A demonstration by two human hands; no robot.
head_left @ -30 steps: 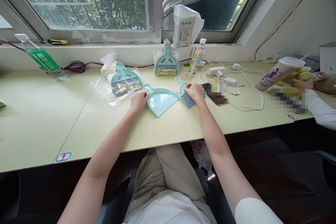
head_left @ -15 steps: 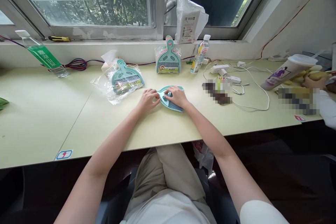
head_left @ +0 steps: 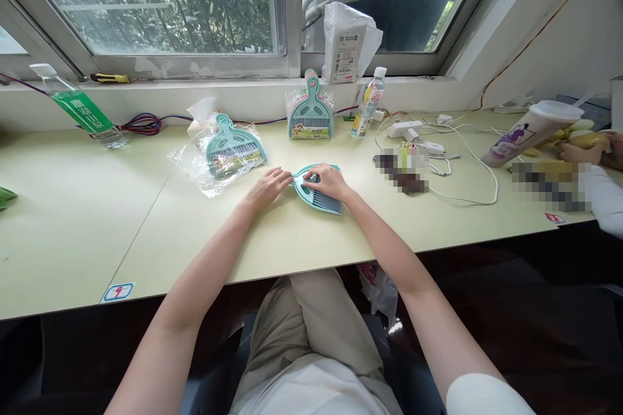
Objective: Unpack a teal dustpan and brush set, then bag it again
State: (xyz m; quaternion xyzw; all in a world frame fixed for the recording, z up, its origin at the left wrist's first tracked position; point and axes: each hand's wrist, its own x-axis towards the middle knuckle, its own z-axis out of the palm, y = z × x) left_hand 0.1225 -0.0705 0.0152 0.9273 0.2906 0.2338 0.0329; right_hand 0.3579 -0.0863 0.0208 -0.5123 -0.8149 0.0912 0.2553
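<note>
A small teal dustpan [head_left: 325, 200] lies on the pale green table [head_left: 311, 233] with a little brush nested inside it. My right hand [head_left: 329, 181] presses down on the brush's top part. At the dustpan's handle end, my left hand [head_left: 267, 184] pinches the handle with its fingertips. Both hands touch the same set. To the left, a bagged dustpan set [head_left: 228, 150] lies flat in clear plastic. Another bagged set [head_left: 310, 111] leans upright against the window ledge.
A tilted water bottle [head_left: 78, 107] stands at the far left, a small drink bottle [head_left: 366, 104] near the ledge. Chargers and white cables [head_left: 438, 142] spread to the right. Another person's hand [head_left: 574, 152] and a lidded cup [head_left: 525, 132] are at the far right.
A second ago the dustpan and brush lay apart, one under each hand. The brush now sits inside the dustpan, and both hands have come together on it.
</note>
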